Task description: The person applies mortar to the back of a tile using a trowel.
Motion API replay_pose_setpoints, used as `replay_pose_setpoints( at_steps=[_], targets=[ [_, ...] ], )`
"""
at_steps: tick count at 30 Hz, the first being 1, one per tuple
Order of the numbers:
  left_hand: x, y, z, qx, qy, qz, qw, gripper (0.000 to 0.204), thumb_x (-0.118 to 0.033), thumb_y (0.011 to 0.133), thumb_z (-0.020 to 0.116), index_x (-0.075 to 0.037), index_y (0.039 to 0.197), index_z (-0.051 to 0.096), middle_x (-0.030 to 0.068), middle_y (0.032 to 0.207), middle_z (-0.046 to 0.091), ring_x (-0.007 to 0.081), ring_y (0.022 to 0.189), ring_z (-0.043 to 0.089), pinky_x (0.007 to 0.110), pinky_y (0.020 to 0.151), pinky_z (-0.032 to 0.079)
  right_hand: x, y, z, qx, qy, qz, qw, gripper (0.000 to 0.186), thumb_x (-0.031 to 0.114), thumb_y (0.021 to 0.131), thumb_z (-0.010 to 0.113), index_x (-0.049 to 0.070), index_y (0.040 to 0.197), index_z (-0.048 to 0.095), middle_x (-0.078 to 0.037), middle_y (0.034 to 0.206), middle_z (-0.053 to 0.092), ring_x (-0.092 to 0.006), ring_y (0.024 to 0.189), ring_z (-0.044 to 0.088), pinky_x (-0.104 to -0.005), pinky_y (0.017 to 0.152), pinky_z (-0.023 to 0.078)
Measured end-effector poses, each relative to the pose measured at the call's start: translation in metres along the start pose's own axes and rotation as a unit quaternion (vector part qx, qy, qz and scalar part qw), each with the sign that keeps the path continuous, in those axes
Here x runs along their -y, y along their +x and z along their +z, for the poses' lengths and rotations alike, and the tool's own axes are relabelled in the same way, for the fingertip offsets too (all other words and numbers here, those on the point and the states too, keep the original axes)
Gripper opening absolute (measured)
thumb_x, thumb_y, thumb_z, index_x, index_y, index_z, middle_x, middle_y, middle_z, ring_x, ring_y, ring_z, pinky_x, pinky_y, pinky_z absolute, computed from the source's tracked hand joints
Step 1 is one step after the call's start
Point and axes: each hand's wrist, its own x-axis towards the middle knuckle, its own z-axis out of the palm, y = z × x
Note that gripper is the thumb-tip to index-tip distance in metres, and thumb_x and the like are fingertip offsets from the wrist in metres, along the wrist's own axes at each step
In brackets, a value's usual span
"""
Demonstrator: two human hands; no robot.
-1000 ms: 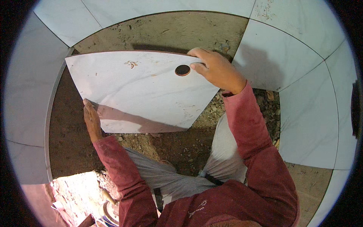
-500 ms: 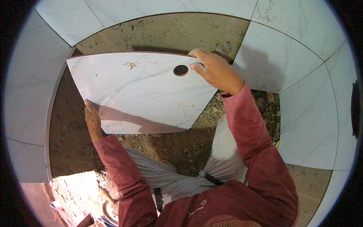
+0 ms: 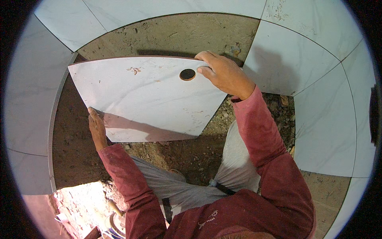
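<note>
Between my hands is a large white marble-patterned tile (image 3: pixel 143 93) with a round hole in its upper right. Brown smudges mark its face. My right hand (image 3: pixel 227 75) grips the tile's far edge near the right corner, thumb on the face beside the hole. At the lower left edge, my left hand (image 3: pixel 96 126) supports the tile, its thumb end showing and the other fingers mostly hidden. The tile hangs over bare mortar bed (image 3: pixel 175 34), its far edge casting a dark shadow there.
White tiles are fixed on the left (image 3: pixel 30 99), along the far side (image 3: pixel 179 6) and on the right (image 3: pixel 324 127). A metal trim strip (image 3: pixel 55 119) edges the left tiles. Loose rubble (image 3: pixel 221 119) lies under and beside the held tile. Bright ground with tools sits lower left.
The view has shifted slightly, and the held tile sits marginally further left in it. Both hands keep the same hold.
</note>
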Motion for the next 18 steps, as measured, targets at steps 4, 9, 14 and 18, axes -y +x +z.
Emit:
replay_pose_setpoints(
  at_steps=[4,9,14,18],
  targets=[
    [-0.0021,-0.0034,0.0028,-0.009,-0.012,-0.010,1.000,0.103,-0.081,0.096,0.026,0.011,0.132,0.056,0.0276,0.128,0.060,0.0362,0.119,0.058,0.046,0.102,0.044,-0.0021,-0.0002,0.0008,-0.003,0.001,-0.004,1.000,0.031,0.018,0.097,0.059,0.001,0.123,0.057,-0.022,0.118,0.066,-0.0443,0.107,0.063,-0.0523,0.090,0.050],
    [0.0049,-0.0002,0.0012,-0.006,-0.027,-0.006,1.000,0.105,-0.083,0.094,0.027,0.011,0.132,0.056,0.0278,0.129,0.059,0.0366,0.119,0.058,0.047,0.104,0.043,0.0020,-0.0008,0.0004,0.000,-0.009,0.011,1.000,0.031,0.019,0.097,0.059,0.002,0.123,0.057,-0.022,0.118,0.066,-0.0439,0.107,0.063,-0.0523,0.090,0.050],
    [0.0027,0.0012,0.0015,-0.004,-0.020,-0.019,1.000,0.105,-0.082,0.095,0.027,0.011,0.132,0.056,0.0278,0.129,0.059,0.0367,0.120,0.057,0.047,0.104,0.043,0.0020,-0.0001,0.0002,-0.002,-0.004,0.007,1.000,0.031,0.020,0.097,0.059,0.002,0.123,0.057,-0.022,0.118,0.066,-0.0436,0.108,0.063,-0.0518,0.091,0.050],
    [0.0015,-0.0016,0.0019,0.004,-0.029,-0.009,1.000,0.105,-0.082,0.095,0.027,0.012,0.131,0.056,0.0275,0.127,0.060,0.0367,0.118,0.057,0.046,0.103,0.043,0.0031,-0.0004,-0.0012,0.003,-0.010,0.013,1.000,0.031,0.020,0.097,0.058,0.002,0.123,0.057,-0.022,0.118,0.065,-0.0435,0.108,0.063,-0.0514,0.092,0.050]
  ],
)
